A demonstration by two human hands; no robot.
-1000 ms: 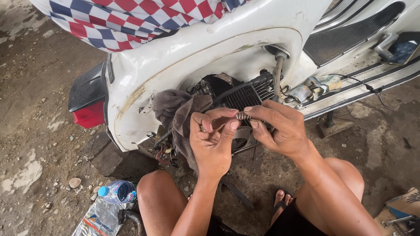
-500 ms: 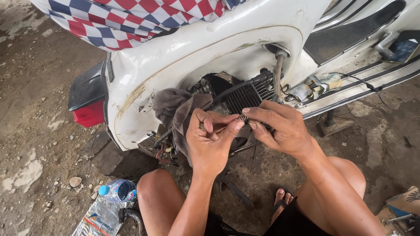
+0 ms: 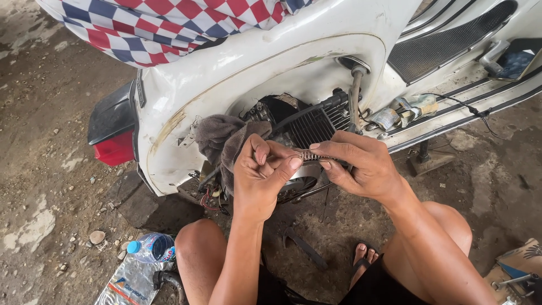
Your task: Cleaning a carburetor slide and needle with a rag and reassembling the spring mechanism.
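I squat beside a white scooter (image 3: 265,68) with its engine bay open. My left hand (image 3: 261,175) and my right hand (image 3: 357,165) meet in front of the engine, both pinching a small coiled metal spring (image 3: 307,155) between thumb and fingertips. A grey-brown rag (image 3: 217,135) hangs from the engine just left of my left hand. The black finned engine cover (image 3: 316,124) sits behind the hands.
A red tail light (image 3: 114,148) is at the scooter's rear, a checkered cloth (image 3: 169,22) on the seat. A plastic bottle with a blue cap (image 3: 149,247) and a plastic bag (image 3: 131,282) lie by my left knee. A tool (image 3: 302,245) lies on the dirt.
Both hands stay together on the spring; the fingers have shifted slightly along it. The scooter has not moved.
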